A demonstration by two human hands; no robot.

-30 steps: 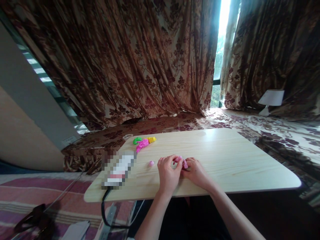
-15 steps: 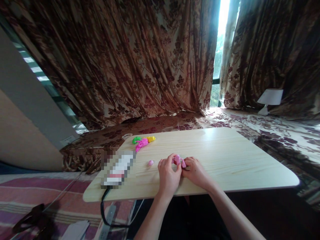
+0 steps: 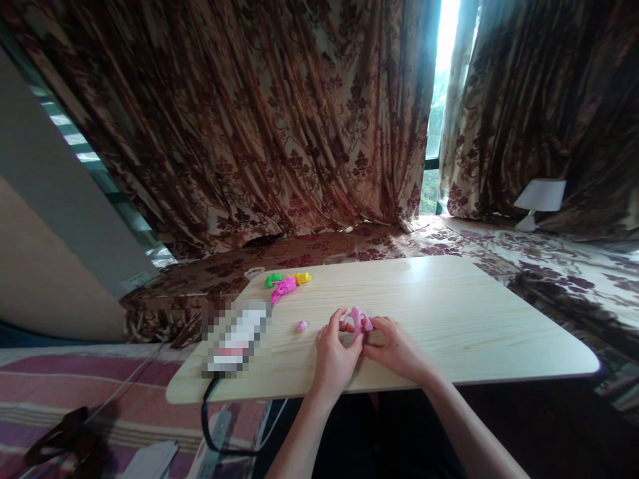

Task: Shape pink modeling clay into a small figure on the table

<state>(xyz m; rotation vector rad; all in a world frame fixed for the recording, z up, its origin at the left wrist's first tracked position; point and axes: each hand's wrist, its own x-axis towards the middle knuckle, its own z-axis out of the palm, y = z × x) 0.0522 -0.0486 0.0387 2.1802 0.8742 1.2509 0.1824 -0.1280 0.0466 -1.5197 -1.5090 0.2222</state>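
Note:
Above the near middle of the table, a small pink figure (image 3: 356, 319), which looks like modelling clay, is between my two hands. It has a rounded top and thin limb-like strips reaching down and to the sides. My left hand (image 3: 335, 349) pinches its left side, thumb and forefinger curved around it. On the other side, my right hand (image 3: 397, 347) grips the lower right part with fingertips and thumb. A small pink ball (image 3: 302, 326) lies on the table left of my left hand.
Green (image 3: 273, 280), magenta (image 3: 284, 289) and yellow (image 3: 302, 279) soft lumps sit together at the table's back left. A blurred-out white device (image 3: 239, 339) with a black cable lies on the left side of the pale wooden table (image 3: 449, 319). A white lamp (image 3: 542, 195) stands beyond, right.
The pink figure has turned a little and more of its strips show between my fingers. My right fingers have shifted slightly along its right side.

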